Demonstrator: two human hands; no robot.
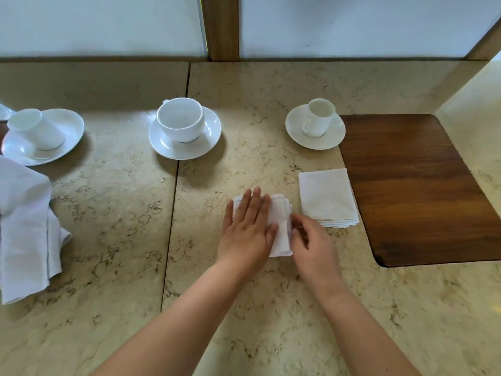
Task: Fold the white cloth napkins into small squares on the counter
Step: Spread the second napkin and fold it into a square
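Napkin [279,226], counter [108,213] centre: your left hand [248,229] presses it flat, fingers straight; right hand [309,240] pinches its 3 o'clock edge. Step: final fold, likely. Next: crease, then move to stack [328,198] at 2 o'clock.

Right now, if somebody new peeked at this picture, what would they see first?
First, the two hands in the middle of the counter: the left hand lies flat on a small napkin while the right hand pinches its edge. Just right sits a neat stack of folded napkins, and three white cups on saucers line the back, the biggest cup in the middle.
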